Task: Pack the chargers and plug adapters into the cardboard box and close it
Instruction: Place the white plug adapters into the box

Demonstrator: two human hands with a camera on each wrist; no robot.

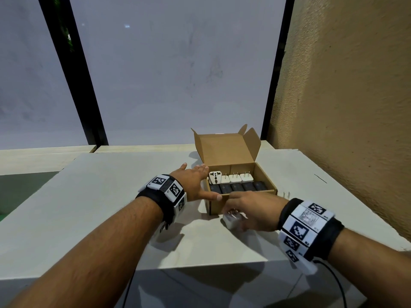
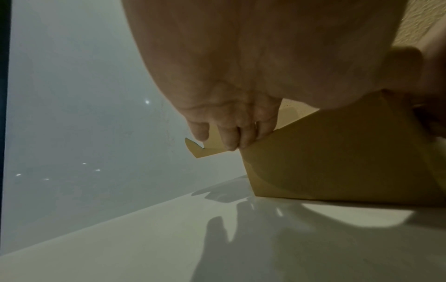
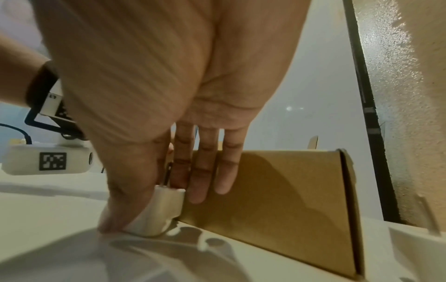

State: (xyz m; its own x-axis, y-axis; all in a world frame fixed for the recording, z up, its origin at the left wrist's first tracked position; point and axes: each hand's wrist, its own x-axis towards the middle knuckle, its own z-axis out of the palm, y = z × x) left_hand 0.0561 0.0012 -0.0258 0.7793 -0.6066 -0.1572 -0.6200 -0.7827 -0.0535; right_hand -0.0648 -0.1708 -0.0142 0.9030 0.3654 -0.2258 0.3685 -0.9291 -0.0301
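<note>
Now the right hand (image 1: pixel 255 210) pinches a small white charger (image 1: pixel 231 220) low in the middle of the frame, just in front of the cardboard box (image 1: pixel 242 190). It looks light and hard; hold its smooth sides, not the thin prongs. The left hand (image 1: pixel 193 181) lies flat on the box.

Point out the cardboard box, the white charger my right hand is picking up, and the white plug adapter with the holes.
cardboard box (image 1: pixel 226 150), head view, inside of the raised lid.
white charger (image 3: pixel 166 208), right wrist view, its side face.
plug adapter (image 1: pixel 215 177), head view, its socket face.
</note>
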